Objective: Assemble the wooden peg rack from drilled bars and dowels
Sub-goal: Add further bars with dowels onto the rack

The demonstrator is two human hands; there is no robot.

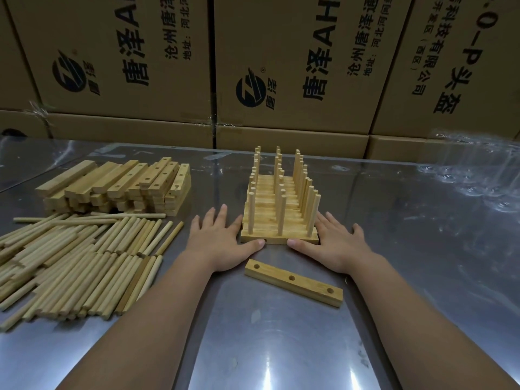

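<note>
A row of assembled peg racks (278, 209), wooden bars with upright dowels, stands in the middle of the metal table (281, 347). My left hand (219, 240) lies flat at the left end of the nearest rack, thumb touching its front face. My right hand (334, 246) lies flat at the right end, thumb also on the front face. A loose drilled bar (294, 282) with three holes lies flat just in front of the racks, between my forearms. Both hands have straight fingers and hold nothing.
A stack of drilled bars (118, 187) sits at the back left. A heap of loose dowels (78, 260) lies in front of it. Cardboard boxes (281, 66) form a wall behind the table. Clear plastic wrap (472, 175) lies at the right.
</note>
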